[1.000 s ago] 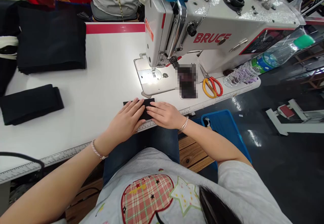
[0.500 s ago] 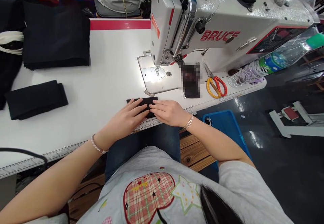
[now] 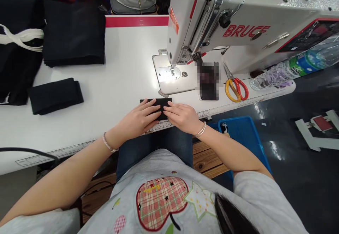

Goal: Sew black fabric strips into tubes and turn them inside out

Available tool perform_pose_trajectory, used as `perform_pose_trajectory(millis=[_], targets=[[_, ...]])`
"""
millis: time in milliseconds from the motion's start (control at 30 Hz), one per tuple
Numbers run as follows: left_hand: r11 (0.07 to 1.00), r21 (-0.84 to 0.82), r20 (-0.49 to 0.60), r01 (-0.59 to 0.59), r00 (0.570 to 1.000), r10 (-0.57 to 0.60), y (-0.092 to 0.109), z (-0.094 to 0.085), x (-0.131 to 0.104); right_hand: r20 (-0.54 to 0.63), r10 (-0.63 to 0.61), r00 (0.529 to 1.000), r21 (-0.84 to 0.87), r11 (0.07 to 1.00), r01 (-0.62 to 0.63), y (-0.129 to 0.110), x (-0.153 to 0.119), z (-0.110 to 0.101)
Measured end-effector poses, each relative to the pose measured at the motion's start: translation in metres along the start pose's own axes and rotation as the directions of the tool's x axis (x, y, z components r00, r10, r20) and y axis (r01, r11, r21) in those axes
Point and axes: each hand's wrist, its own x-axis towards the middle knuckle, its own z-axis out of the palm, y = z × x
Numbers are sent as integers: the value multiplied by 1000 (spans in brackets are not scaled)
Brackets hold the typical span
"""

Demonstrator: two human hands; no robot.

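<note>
A small folded piece of black fabric (image 3: 163, 103) lies at the front edge of the white sewing table (image 3: 116, 82). My left hand (image 3: 143, 115) rests flat over its left part, fingers stretched out and slightly spread. From the other side, my right hand (image 3: 182, 115) lays its extended fingertips on the fabric's right part. Neither hand grips it; both press from above. Part of the fabric is hidden under my fingers. Just beyond it is the metal needle plate of the sewing machine (image 3: 182, 33).
Scissors (image 3: 237, 87) with yellow and red handles lie right of a blurred-out phone (image 3: 209, 85). A plastic bottle (image 3: 296, 66) lies behind them. On the left are a folded black cloth (image 3: 55, 96), a larger black stack (image 3: 74, 33) and white strips (image 3: 26, 36). A blue tray (image 3: 243, 135) is below right.
The camera view has shifted, so the scene appears farther right. My hands stay on the black fabric, with the fingertips slightly farther apart and more of the fabric showing between them.
</note>
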Motion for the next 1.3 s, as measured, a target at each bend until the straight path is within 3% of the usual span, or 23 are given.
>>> perform_pose_trajectory(millis=[200,400,633,867,967,1067,1167,1300], targets=[[998,27,4,-61,998,61,-1,-4,-1,9,-59,998,-65,996,59,-3,-5,6],[985,109,131,-132,984,117,-5,-11,-9,60,-138,989,-16,990,139,3,-18,4],[980,170,155,-101,985,75,-6,-16,-28,117,-152,981,102,985,140,12,-26,5],[988,144,192,-60,981,31,-10,-14,-41,53,-160,986,142,978,151,16,-38,1],[992,113,119,-54,992,40,-5,-4,-32,-17,-150,989,115,982,151,12,-28,-6],[991,133,-33,-31,999,36,4,3,-11,-50,-88,995,92,991,93,6,-7,-9],[984,152,-113,91,991,-74,13,4,9,39,29,999,36,999,-30,2,12,-5],[971,46,-120,234,966,-228,18,2,17,141,148,979,34,987,-154,3,23,9]])
